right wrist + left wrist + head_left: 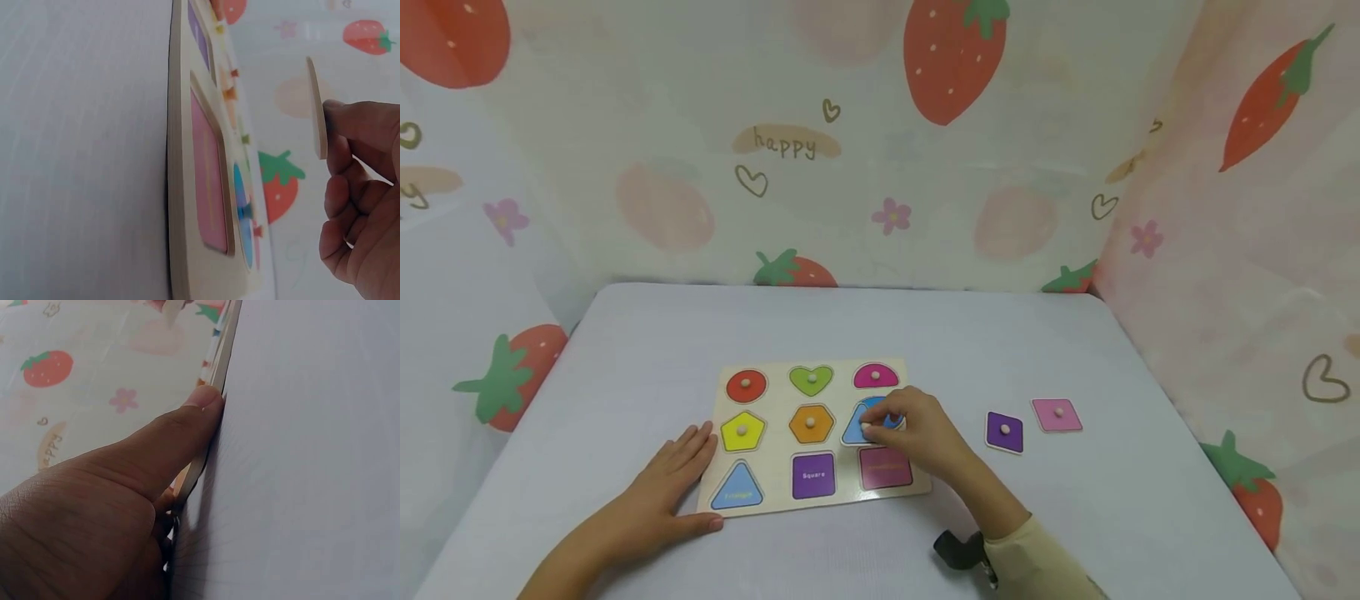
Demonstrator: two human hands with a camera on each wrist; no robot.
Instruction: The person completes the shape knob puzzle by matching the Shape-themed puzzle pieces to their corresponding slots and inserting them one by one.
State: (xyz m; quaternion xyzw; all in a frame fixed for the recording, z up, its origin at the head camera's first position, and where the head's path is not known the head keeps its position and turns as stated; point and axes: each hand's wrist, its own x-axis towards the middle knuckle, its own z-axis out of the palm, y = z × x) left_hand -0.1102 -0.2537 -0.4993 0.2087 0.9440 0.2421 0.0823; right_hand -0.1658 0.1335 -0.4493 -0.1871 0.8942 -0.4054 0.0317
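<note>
A wooden knob puzzle board [777,400] lies on the white table. My left hand [655,492] rests at its left edge, fingers extended; in the left wrist view the thumb [169,440] lies against the board's side. Thumb and fingers of my right hand [928,433] pinch a light blue triangle piece [853,431] by its knob. The right wrist view shows this piece [317,115] edge-on, raised over the board. From the head it overlaps the blue round piece [874,402]. Bare recesses for a triangle [737,490], a square [813,487] and a pink shape [883,479] line the front row.
Right of the board lie a purple square piece [1013,442] and a pink piece [1070,423], both knob up. Several other knobbed pieces, including a yellow pentagon [730,435] and an orange hexagon [823,429], sit in the board. Strawberry-print curtains [865,175] enclose the table.
</note>
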